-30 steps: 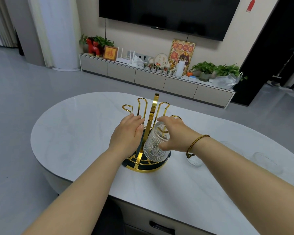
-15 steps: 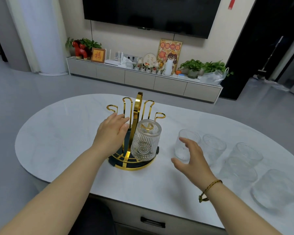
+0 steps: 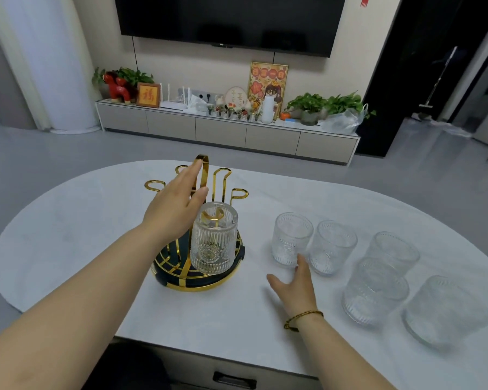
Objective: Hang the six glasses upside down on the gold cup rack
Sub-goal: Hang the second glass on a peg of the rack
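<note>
The gold cup rack (image 3: 223,181) with a dark round base stands on the white oval table (image 3: 68,229). One ribbed clear glass (image 3: 213,237) hangs upside down on its front hook. My left hand (image 3: 178,204) hovers open over the rack's left side, fingers by the tall centre handle. Several more ribbed glasses stand upright to the right; the nearest glass (image 3: 289,239) and its neighbour glass (image 3: 331,250) are just beyond my right hand (image 3: 296,282). That hand is open, palm down, fingertips close to the nearest glass and holding nothing.
Three further glasses (image 3: 375,291) stand toward the table's right edge. The table's front edge with a drawer handle (image 3: 234,380) runs close below my arms. A long TV cabinet (image 3: 226,133) with plants and ornaments lines the far wall.
My right hand let go of the hung glass and moved right and down toward the upright glasses. My left hand rose from the rack's side to near its handle.
</note>
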Demonstrator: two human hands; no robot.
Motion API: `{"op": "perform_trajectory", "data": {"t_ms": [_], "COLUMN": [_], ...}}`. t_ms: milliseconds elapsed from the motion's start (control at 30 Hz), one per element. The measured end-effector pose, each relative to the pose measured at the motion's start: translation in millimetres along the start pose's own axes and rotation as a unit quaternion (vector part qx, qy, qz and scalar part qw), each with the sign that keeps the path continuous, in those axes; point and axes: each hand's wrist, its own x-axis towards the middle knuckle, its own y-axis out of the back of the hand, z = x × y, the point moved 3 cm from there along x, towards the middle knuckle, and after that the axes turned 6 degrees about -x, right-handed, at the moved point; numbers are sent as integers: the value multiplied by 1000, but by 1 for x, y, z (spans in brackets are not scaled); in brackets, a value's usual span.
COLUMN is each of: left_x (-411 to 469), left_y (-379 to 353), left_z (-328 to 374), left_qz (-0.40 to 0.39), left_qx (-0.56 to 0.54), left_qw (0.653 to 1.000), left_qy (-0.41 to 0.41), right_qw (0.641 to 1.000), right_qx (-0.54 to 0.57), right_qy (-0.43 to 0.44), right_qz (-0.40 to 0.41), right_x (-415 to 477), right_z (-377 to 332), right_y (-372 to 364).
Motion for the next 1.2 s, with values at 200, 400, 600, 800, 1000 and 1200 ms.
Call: {"op": "perform_trajectory", "data": {"t_ms": [200,400,600,800,1000,1200], "left_x": [2,2,5,3,2,4], "left_y": [-5,-8,-9,-6,-3,8], "left_z": [-2,-5,-8,-4,-3,-7], "left_qz": [-5,5,4,0,-25,-35], "left_qx": [41,74,68,49,20,-16], "left_qw": [999,997,997,998,999,999], "left_qy": [28,31,37,35,33,28], "right_qw": [996,990,991,989,988,990], "right_qx": [50,96,55,73,117,-14], "right_qy": [-13,-18,-40,-37,28,122], "right_qz": [70,103,116,121,101,69], "right_x": [25,44,55,48,35,25], "right_z": [3,-3,-4,-6,-35,-83], "right_y": [-1,-5,-7,-5,17,70]}}
